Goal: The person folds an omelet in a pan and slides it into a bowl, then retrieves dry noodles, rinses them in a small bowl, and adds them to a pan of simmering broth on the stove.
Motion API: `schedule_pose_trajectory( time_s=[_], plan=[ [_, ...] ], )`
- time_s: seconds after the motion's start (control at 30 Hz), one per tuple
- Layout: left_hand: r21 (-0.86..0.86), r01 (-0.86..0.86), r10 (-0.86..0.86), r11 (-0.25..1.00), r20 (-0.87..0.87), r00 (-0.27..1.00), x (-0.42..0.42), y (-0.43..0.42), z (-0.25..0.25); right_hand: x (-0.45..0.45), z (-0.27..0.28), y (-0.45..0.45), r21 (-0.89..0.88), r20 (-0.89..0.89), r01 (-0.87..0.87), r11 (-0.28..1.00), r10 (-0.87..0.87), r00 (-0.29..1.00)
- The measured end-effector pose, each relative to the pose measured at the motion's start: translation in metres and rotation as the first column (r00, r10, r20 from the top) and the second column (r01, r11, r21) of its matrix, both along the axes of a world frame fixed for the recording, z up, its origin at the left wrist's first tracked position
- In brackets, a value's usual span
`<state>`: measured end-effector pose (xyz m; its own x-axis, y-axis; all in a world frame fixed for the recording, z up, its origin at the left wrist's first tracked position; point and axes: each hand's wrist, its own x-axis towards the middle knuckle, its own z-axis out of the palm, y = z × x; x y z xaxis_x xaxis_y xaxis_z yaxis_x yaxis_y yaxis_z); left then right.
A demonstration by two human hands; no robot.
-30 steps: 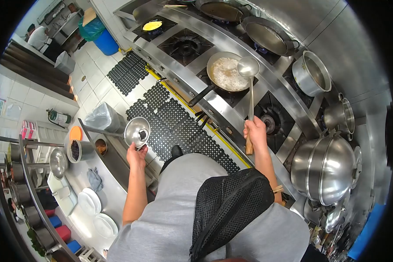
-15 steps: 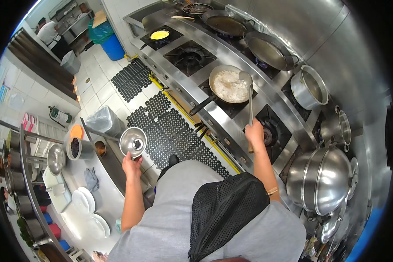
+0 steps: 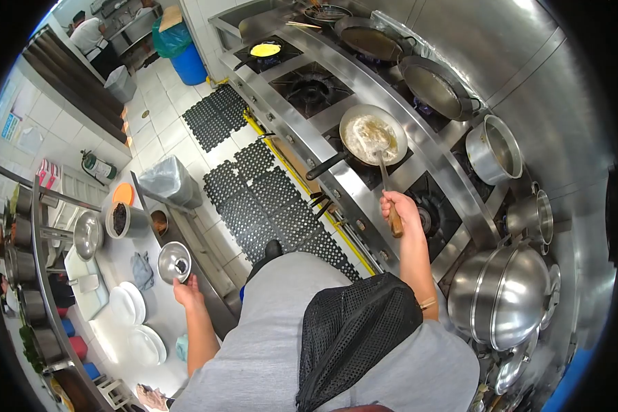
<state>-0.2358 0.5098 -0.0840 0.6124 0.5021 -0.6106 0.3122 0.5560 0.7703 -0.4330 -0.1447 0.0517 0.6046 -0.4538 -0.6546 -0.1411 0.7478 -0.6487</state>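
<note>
Clearly, the two hands are well apart from one another, and each of them has a thing in its hold. The right hand point(image 3: 402, 209) is closed around the wooden grip of a long ladle point(image 3: 384, 180), of which the metal shaft leans into a frying pan point(image 3: 371, 110) on the stove point(image 3: 364, 194). The bowl of the ladle lies among pale, frothy contents point(image 3: 361, 139), so its outline is hard to make out. The contents are perhaps something in hot oil, but I cannot tell this surely. The black handle point(image 3: 327, 165) of this pan points towards the front edge of the stove, and the burner under the pan is mostly hidden

The left hand point(image 3: 189, 290) keeps its fingers at the rim of a small metal bowl point(image 3: 174, 258), with the thumb side partly covered from view. Inside this bowl is a small dark spot; whether it is food or reflection, one cannot see. The bowl appears near the edge of the tabletop point(image 3: 175, 317), where white plates point(image 3: 127, 302), a grey cloth point(image 3: 142, 270) and a container with dark contents point(image 3: 127, 221) are placed

A black mesh covering point(image 3: 360, 329) hides part of the grey shirt point(image 3: 268, 329). Farther away, a person point(image 3: 88, 38) is small and partly cut by the dark border. At the lower right, behind a big rounded metal pot point(image 3: 501, 295), the crowded utensils are blurred
</note>
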Motion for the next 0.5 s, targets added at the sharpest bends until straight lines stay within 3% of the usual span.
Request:
schedule_pose_trajectory(
  time_s=[0.07,0.1,0.17,0.4,0.47,0.5],
  plan=[
    [0.002,-0.037,0.037,0.999,-0.006,0.999,-0.004,0.003,0.005,0.001,0.017,0.013,-0.261,-0.083,-0.078,0.962,0.058,0.995],
    [0.006,-0.057,0.057,0.998,0.028,0.998,-0.005,0.005,0.003,0.001,0.021,0.017,-0.259,-0.085,-0.076,0.963,0.055,0.995],
    [0.012,-0.075,0.074,0.997,0.058,0.996,-0.005,0.006,0.001,0.001,0.027,0.024,-0.436,-0.165,-0.160,0.886,0.096,0.982],
    [0.026,-0.165,0.160,0.986,0.144,0.977,-0.002,0.017,0.000,-0.012,0.045,0.042,-0.665,-0.326,-0.281,0.692,0.069,0.943],
    [0.042,-0.185,0.178,0.982,0.136,0.975,-0.001,0.025,-0.001,-0.015,0.057,0.054,-0.794,-0.421,-0.346,0.500,-0.040,0.906],
    [0.077,-0.192,0.181,0.978,0.129,0.975,-0.002,0.029,-0.001,-0.017,0.054,0.056,-0.792,-0.421,-0.344,0.505,-0.044,0.906]
  ],
)
